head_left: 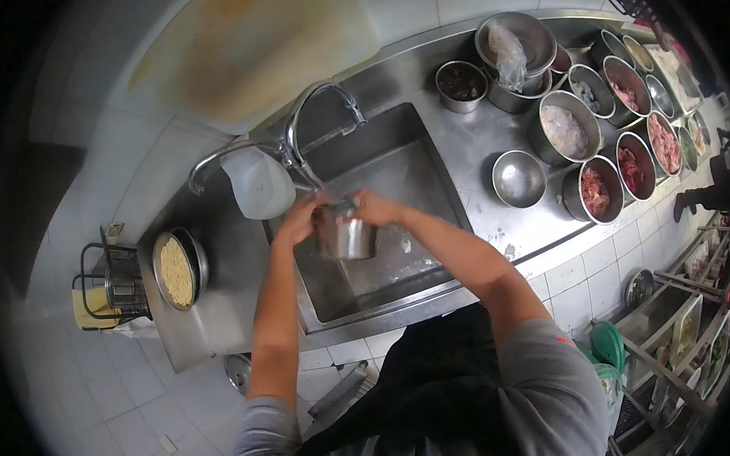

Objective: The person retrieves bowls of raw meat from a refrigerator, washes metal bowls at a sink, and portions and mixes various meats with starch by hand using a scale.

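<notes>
Over the steel sink [370,290], a metal pot [350,240] hangs tilted between my two hands. My left hand [302,219] is closed at the pot's left side, close to the faucet base. From the right, my right hand [369,207] grips the pot's upper rim, where a small dark item shows by the fingers, too small to name. The curved faucet [292,135] rises just behind my hands. A translucent white plastic container [261,184] stands left of the faucet, beside my left hand.
An empty steel bowl [519,179] sits on the counter right of the sink. Several metal pots of meat, one being this pot [595,191], crowd the right side. Pans with yellowish food [177,272] lie at the left. A person's dark shoe shows at far right.
</notes>
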Demonstrator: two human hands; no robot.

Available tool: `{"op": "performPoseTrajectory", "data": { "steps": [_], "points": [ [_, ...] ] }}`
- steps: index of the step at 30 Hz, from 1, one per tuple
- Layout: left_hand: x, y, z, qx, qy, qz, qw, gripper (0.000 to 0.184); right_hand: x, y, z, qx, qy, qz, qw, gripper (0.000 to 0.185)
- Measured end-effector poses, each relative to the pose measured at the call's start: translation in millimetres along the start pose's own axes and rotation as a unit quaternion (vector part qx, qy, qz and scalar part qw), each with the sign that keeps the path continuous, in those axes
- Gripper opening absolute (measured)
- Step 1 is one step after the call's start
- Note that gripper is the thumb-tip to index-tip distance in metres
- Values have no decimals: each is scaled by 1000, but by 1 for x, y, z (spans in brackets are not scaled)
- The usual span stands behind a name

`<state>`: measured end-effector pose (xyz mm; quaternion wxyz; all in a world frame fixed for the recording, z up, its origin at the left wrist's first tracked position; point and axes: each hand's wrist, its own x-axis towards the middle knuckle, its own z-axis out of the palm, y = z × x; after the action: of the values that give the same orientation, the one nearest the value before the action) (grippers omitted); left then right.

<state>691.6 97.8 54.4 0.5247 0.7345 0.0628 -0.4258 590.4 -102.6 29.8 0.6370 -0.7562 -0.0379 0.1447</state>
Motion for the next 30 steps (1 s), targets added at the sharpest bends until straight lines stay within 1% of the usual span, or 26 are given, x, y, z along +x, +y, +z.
{"op": "performPoseTrajectory", "data": {
  "steps": [1, 3, 4, 5, 6, 8, 9, 10, 11, 12, 13, 14, 15, 16, 17, 18, 19, 20, 22, 24, 25, 26, 27, 28, 29, 30],
  "points": [
    [5, -19, -14, -36, -13, -15, 999, 24, 4, 2, -8, 0, 1, 0, 1000, 49],
    [-5, -38, -19, -71, -28, -28, 997, 25, 11, 4, -22, 92, 89, -89, 988, 47],
    [-18, -46, -15, -71, -93, 7, 993, 26, 18, 6, -25, 92, 89, -90, 988, 47],
    [-30, -55, -10, -74, -156, 42, 984, 27, 26, 7, -22, 18, 128, -97, 987, 49],
    [-41, -58, -1, -80, -154, 41, 984, 27, 29, 9, -20, -58, 166, -102, 979, 51],
    [-56, -57, 19, -251, -135, 68, 956, 31, 13, -14, -21, -62, 128, -75, 987, 48],
    [-51, -62, 24, -256, -134, 72, 955, 31, 6, -25, -18, -63, 95, -50, 992, 45],
    [-43, -72, 29, -260, -125, 136, 948, 34, -1, -23, -1, -69, 89, -50, 992, 45],
    [-39, -80, 34, -263, -116, 197, 937, 38, -9, -14, 23, -115, 147, -168, 968, 40],
    [-39, -79, 40, -270, -114, 200, 935, 38, -11, -6, 35, -157, 201, -285, 924, 35],
    [-42, -75, 46, -254, -88, 192, 944, 42, -10, 0, 37, -159, 196, -285, 925, 35],
    [-46, -71, 51, -237, -62, 184, 952, 47, -9, 6, 38, -218, 231, -287, 904, 35],
    [-51, -65, 53, -238, -61, 183, 952, 47, -9, 9, 39, -273, 267, -289, 878, 34],
    [-56, -61, 53, -209, -100, 178, 956, 46, -3, -1, 27, -272, 264, -289, 879, 34],
    [-65, -62, 55, -181, -137, 167, 959, 46, 4, -10, 12, -192, 225, -131, 946, 31],
    [-67, -68, 54, -184, -131, 162, 961, 46, 8, -16, 8, -106, 176, 32, 978, 27],
    [-64, -66, 50, -164, -127, 168, 964, 44, 14, -4, 19, -175, 198, -54, 963, 32],
    [-57, -61, 48, -144, -128, 179, 965, 42, 13, -2, 25, -178, 198, -60, 962, 32],
    [-52, -59, 44, -129, -109, 190, 967, 37, -11, -15, 39, -221, 239, -280, 903, 35],
    [-62, -53, 43, -153, -66, 158, 973, 31, 4, -9, 22, -219, 240, -291, 900, 33],
    [-61, -60, 37, -181, -61, 161, 968, 24, 21, 2, 5, -66, 112, -137, 982, 32],
    [-60, -67, 36, -179, -62, 157, 969, 24, 33, 10, -10, 92, -22, 24, 995, 32],
    [-59, -70, 35, -242, -28, 152, 958, 27, 33, 6, -25, 172, -12, 33, 984, 35],
    [-61, -67, 32, -302, 6, 149, 941, 31, 26, 12, -31, 174, -9, 28, 984, 35],
    [-59, -64, 34, -298, 6, 153, 942, 31, 18, 19, -34, 360, 6, 105, 927, 37],
    [-59, -61, 42, -394, 17, 158, 905, 30, 12, 25, -30, 530, 18, 178, 829, 38]
  ]
}}
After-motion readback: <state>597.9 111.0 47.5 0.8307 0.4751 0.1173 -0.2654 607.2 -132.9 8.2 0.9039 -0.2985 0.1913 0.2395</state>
